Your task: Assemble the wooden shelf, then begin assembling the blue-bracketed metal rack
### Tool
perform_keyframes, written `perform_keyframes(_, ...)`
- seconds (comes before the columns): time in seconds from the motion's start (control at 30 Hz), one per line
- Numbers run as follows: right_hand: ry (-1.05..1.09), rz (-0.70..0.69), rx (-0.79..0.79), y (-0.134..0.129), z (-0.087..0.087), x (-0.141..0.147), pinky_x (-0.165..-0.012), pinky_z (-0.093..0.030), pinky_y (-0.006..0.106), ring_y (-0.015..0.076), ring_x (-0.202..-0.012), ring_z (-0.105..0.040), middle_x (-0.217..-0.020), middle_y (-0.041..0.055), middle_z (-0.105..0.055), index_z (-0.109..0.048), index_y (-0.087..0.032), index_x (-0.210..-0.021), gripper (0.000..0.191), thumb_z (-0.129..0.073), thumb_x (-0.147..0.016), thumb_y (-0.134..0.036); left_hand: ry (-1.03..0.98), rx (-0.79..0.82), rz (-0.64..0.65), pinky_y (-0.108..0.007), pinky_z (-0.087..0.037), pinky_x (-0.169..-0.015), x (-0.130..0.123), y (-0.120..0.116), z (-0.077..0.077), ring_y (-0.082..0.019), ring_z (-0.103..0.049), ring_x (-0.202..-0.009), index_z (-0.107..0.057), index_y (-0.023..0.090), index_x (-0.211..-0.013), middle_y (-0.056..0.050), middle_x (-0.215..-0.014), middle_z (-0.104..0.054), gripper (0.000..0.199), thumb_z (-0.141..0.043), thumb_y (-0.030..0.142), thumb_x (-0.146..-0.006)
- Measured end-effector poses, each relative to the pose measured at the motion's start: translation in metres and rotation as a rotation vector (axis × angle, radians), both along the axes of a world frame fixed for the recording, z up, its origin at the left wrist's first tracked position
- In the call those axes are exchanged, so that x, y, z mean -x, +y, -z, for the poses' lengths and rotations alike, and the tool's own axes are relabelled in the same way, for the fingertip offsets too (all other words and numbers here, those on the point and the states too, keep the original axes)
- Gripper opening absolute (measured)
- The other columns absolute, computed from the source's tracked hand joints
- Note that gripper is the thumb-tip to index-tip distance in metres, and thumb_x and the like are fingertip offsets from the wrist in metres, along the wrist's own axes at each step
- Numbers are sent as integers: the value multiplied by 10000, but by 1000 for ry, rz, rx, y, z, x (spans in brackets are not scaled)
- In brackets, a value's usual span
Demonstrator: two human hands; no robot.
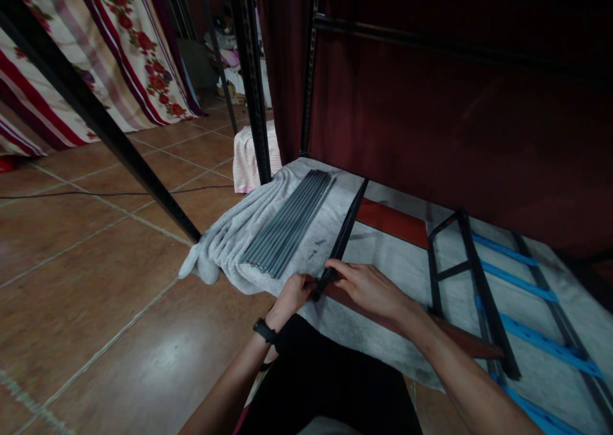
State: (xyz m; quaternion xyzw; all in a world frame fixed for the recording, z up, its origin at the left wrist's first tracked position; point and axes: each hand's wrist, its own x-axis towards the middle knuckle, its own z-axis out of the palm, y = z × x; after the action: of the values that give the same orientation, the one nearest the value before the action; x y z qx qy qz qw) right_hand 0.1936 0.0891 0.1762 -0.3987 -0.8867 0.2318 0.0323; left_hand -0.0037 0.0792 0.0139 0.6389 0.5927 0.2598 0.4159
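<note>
A black metal bar [348, 225] stands out across the grey cloth, its near end between my hands. My left hand [295, 292], with a dark watch on the wrist, has its fingers pressed together at the bar's near end. My right hand [363, 284] pinches the same bar a little farther up, thumb and fingers around it. Left of the bar lies a row of several grey metal rods [290, 224]. Small screws [316, 248] rest on the cloth between rods and bar. A reddish-brown board [393, 222] touches the bar's right side.
To the right are a black frame [472, 262] and blue slats [522, 284] on the grey cloth [393, 256]. Black upright posts [253, 83] rise at the left and back. A dark red curtain [431, 115] hangs behind; a cable [115, 193] crosses the tiled floor.
</note>
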Motion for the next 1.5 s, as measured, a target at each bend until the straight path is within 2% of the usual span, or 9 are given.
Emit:
perform_keyframes(0.2, -20, -6, 3, 0, -1, 0, -877, -473, 322, 227, -1057, -669, -1181, 57, -699, -487, -276, -1366, 416, -431, -954, -260, -61, -27, -5, -226, -380, -602, -1, 1, 4, -132, -567, -646, -687, 147, -837, -16, -713, -660, 261, -480, 64, -701)
perform_keyframes(0.3, -8, -5, 5, 1, -1, 0, -890, -469, 313, 221, -1076, -662, -1206, 57, -690, -491, -276, -1364, 412, -429, -958, -262, -109, -14, -13, -229, -376, -581, 1, 0, 5, -130, -555, -621, -688, 141, -916, -20, -738, -664, 255, -491, 115, -756)
perform_keyframes(0.4, -15, -3, -2, 0, 0, 0, -897, -467, 315, 222, -1083, -659, -1220, 63, -684, -486, -268, -1375, 425, -427, -954, -250, -29, 13, -25, -239, -336, -540, 1, -1, 3, -125, -503, -544, -683, 138, -804, -11, -617, -600, 234, -455, 178, -830)
perform_keyframes(0.53, -15, 6, -3, -1, -1, 0, -895, -463, 311, 220, -1087, -657, -1200, 57, -692, -484, -275, -1377, 433, -435, -948, -236, 19, 20, -22, -237, -334, -550, 0, 1, 1, -122, -507, -546, -681, 145, -755, -1, -587, -587, 222, -462, 128, -787)
perform_keyframes(0.67, -22, 8, 17, -1, -3, 1, -871, -466, 306, 219, -1054, -665, -1150, 47, -708, -497, -280, -1358, 413, -442, -950, -245, -40, -51, -21, -234, -397, -623, 0, 1, 4, -139, -578, -660, -699, 150, -838, -17, -721, -670, 247, -498, 86, -710)
perform_keyframes(0.87, -17, 4, 7, 0, -3, 1, -891, -465, 325, 224, -1060, -663, -1166, 57, -702, -484, -275, -1378, 428, -428, -954, -252, 19, 0, -14, -242, -354, -567, 1, 0, 2, -134, -533, -581, -699, 138, -801, -26, -632, -625, 237, -477, 206, -846)
perform_keyframes(1.13, -15, 9, 15, 0, -1, 1, -879, -462, 304, 213, -1068, -659, -1165, 39, -703, -484, -291, -1369, 421, -439, -951, -265, -21, -15, -2, -230, -387, -616, -1, 1, 0, -137, -575, -650, -707, 148, -842, -19, -715, -669, 243, -504, 75, -731)
perform_keyframes(1.33, -9, -3, 19, 0, -3, 1, -844, -463, 298, 212, -1022, -674, -1124, 36, -713, -496, -284, -1346, 397, -417, -958, -270, 2, 11, -4, -236, -346, -555, 1, 0, 0, -125, -520, -552, -694, 140, -792, -10, -608, -602, 226, -472, 155, -830)
perform_keyframes(1.5, -17, 9, 27, 0, -3, 1, -841, -458, 289, 209, -1033, -671, -1120, 29, -714, -499, -291, -1343, 402, -433, -948, -262, 41, 6, -7, -237, -365, -583, -1, 2, 0, -133, -549, -599, -705, 149, -806, -7, -634, -626, 219, -498, 102, -755)
